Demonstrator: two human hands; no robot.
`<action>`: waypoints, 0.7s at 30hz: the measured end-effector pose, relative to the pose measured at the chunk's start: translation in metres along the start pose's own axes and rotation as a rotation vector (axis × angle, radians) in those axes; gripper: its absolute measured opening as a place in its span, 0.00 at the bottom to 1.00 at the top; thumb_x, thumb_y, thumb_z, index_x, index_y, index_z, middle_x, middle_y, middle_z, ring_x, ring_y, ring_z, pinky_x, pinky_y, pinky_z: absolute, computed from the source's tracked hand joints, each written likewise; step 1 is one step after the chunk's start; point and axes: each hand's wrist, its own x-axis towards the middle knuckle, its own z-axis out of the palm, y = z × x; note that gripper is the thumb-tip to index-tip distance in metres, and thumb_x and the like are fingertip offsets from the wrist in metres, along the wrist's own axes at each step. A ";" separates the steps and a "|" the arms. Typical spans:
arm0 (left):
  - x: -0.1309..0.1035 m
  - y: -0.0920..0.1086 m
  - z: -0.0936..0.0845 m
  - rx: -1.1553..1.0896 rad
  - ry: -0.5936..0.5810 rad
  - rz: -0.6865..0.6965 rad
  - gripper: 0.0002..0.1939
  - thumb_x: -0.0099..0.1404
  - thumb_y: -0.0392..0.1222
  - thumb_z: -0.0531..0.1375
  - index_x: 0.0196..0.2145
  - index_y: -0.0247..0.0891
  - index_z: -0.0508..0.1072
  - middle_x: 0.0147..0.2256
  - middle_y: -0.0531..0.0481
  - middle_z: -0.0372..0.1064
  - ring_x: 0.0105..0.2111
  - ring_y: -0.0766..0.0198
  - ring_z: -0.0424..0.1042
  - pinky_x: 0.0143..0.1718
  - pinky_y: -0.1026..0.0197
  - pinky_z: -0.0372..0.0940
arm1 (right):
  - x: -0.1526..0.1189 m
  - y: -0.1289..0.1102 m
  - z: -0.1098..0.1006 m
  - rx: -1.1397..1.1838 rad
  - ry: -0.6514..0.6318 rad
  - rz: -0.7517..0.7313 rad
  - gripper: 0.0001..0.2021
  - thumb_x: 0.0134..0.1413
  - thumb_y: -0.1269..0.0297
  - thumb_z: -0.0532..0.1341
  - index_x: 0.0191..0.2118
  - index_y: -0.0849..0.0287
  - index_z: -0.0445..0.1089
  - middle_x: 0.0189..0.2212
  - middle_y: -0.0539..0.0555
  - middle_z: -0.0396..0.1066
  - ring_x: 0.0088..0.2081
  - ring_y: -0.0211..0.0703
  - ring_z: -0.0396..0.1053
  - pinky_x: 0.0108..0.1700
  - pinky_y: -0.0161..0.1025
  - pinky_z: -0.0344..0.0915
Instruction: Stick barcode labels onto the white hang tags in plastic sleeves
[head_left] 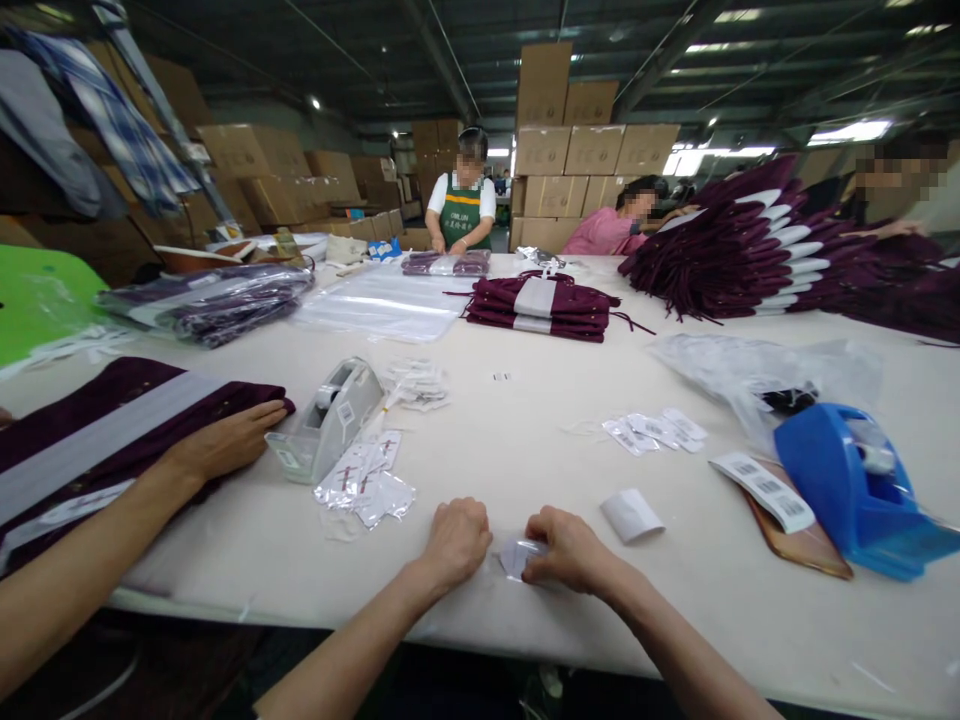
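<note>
My left hand [457,540] rests as a closed fist on the white table [525,440] near its front edge, touching the left end of a small clear packet [516,556]. My right hand [571,550] pinches the right side of that packet against the table. A small white paper slip [631,514] lies just right of my right hand. Several small clear packets with tags [364,480] are scattered to the left of my left hand.
A co-worker's hand [225,440] presses on a folded maroon garment [112,430] at left. A clear tape dispenser [334,415] and a blue one [859,485] stand on the table, with barcode labels [765,490], folded maroon stacks [540,305] and people at the far side.
</note>
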 end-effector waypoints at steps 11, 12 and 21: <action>0.004 0.018 -0.035 -1.252 0.226 -0.200 0.14 0.46 0.47 0.60 0.24 0.38 0.59 0.17 0.58 0.63 0.14 0.74 0.56 0.17 0.69 0.45 | -0.014 0.019 -0.003 0.728 -0.190 -0.020 0.10 0.33 0.64 0.63 0.28 0.61 0.69 0.22 0.46 0.67 0.26 0.36 0.62 0.29 0.32 0.56; 0.007 0.019 -0.040 -1.302 0.241 -0.214 0.15 0.44 0.47 0.61 0.24 0.38 0.58 0.15 0.60 0.60 0.13 0.75 0.55 0.17 0.69 0.44 | -0.017 0.021 -0.003 0.788 -0.190 -0.011 0.11 0.33 0.63 0.64 0.27 0.61 0.68 0.21 0.46 0.67 0.25 0.36 0.61 0.29 0.32 0.56; 0.027 0.035 -0.043 -1.372 0.283 -0.215 0.16 0.41 0.46 0.64 0.22 0.36 0.61 0.16 0.59 0.62 0.15 0.73 0.59 0.17 0.69 0.49 | -0.038 0.038 -0.037 1.093 -0.098 0.066 0.15 0.26 0.62 0.69 0.24 0.62 0.66 0.19 0.47 0.68 0.21 0.35 0.62 0.26 0.33 0.56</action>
